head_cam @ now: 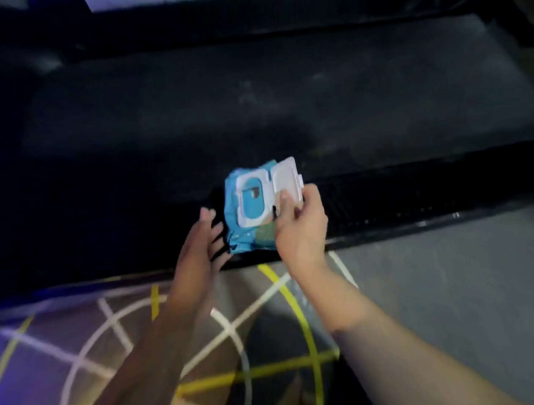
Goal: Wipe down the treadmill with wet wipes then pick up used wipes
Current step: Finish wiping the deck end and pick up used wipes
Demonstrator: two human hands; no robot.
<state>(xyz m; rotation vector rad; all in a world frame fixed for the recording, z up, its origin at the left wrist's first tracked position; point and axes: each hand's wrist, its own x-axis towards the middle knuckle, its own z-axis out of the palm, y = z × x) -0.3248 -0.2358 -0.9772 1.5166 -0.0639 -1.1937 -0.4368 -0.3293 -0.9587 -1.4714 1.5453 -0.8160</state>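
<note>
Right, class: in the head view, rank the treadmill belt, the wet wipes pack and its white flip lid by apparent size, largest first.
1. treadmill belt, spanning the frame
2. wet wipes pack, partly covered by the right hand
3. white flip lid, open, smaller than the pack

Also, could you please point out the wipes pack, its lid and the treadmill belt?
wipes pack (242, 238): head view, blue wrapper, lower left.
lid (286, 179): head view, middle of open flap.
treadmill belt (254, 110): head view, bare middle.
</note>
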